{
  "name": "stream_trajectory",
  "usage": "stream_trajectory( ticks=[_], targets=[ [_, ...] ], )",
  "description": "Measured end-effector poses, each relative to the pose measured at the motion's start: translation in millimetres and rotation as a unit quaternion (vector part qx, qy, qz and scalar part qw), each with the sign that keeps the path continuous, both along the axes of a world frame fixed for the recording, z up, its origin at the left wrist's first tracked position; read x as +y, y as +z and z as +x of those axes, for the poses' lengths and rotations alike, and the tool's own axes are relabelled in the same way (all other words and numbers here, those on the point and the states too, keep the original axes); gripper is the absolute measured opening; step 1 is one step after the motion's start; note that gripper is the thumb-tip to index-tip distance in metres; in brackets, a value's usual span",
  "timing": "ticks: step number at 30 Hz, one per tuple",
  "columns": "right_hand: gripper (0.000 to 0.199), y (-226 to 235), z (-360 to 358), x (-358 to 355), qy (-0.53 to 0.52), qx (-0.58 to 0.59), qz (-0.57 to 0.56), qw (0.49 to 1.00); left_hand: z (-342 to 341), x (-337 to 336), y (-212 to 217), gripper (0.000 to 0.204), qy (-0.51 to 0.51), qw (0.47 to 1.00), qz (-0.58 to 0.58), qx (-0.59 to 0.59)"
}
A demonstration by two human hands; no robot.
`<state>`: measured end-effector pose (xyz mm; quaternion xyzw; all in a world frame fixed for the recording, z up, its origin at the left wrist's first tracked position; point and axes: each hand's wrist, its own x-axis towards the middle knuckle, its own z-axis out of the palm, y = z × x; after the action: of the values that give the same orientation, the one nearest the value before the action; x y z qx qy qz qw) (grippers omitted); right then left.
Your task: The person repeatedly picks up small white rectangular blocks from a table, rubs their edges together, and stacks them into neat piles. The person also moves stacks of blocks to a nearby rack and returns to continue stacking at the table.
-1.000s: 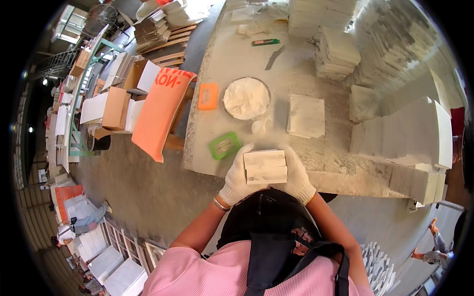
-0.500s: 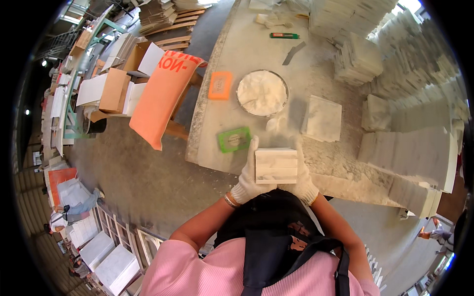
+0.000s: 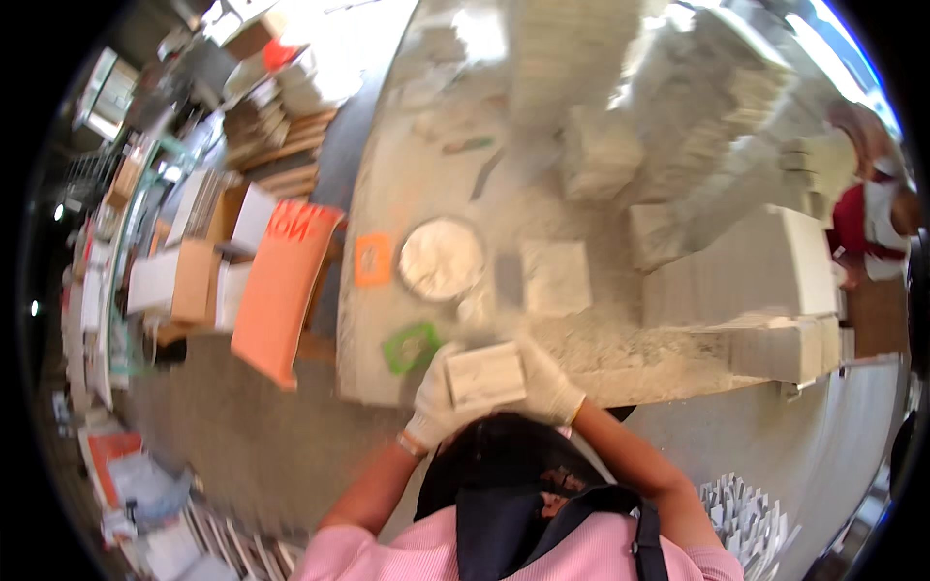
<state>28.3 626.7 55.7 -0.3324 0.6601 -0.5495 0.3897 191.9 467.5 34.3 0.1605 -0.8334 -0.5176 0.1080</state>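
Note:
A small block of pale, grey-veined stone tiles [image 3: 486, 378] is held between my two hands, close to my body at the table's near edge. My left hand [image 3: 432, 399], in a white knit glove, is closed on its left side. The gloved right hand [image 3: 550, 389] grips the right side. Motion blur hides the fingertips. Just beyond my left hand lies a green packet [image 3: 411, 349]. Farther off stands a round dish filled with white powder or paste [image 3: 441, 258], an orange packet [image 3: 372, 259] to its left. A square pale tile [image 3: 556, 277] lies right of the dish.
Tall tile stacks [image 3: 741, 276] line the table's right side. A dark strip [image 3: 487, 174] and a green, marker-like item [image 3: 469, 145] lie farther back. Left of the table are an orange-covered board [image 3: 286, 290] and cardboard boxes [image 3: 197, 281]. Another person [image 3: 862, 228] is at the far right.
The whole view has swung, so table and surroundings sit lower and farther left, and a person now shows at the right edge. Both hands still hold the block, which appears slightly tilted.

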Motion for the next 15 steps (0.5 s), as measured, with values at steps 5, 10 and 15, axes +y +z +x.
stream_trajectory(
  ticks=[5, 10, 15],
  targets=[
    [0.067, 23.6, -7.8, 16.3, 0.008, 0.063, 0.003, 0.998, -12.8, 16.5, 35.3, 0.113, -0.043, 0.984, 0.173, -0.014],
    [0.078, 91.2, -13.4, 83.7, -0.105, 0.04, 0.001, 0.994, -57.0, 46.6, 75.6, 0.107, -0.143, 0.946, 0.287, -0.047],
    [0.093, 129.9, -5.3, 160.5, -0.249, -0.002, 0.03, 0.968, -102.5, 102.2, 141.8, 0.048, -0.214, 0.933, 0.289, -0.01]
  ],
)
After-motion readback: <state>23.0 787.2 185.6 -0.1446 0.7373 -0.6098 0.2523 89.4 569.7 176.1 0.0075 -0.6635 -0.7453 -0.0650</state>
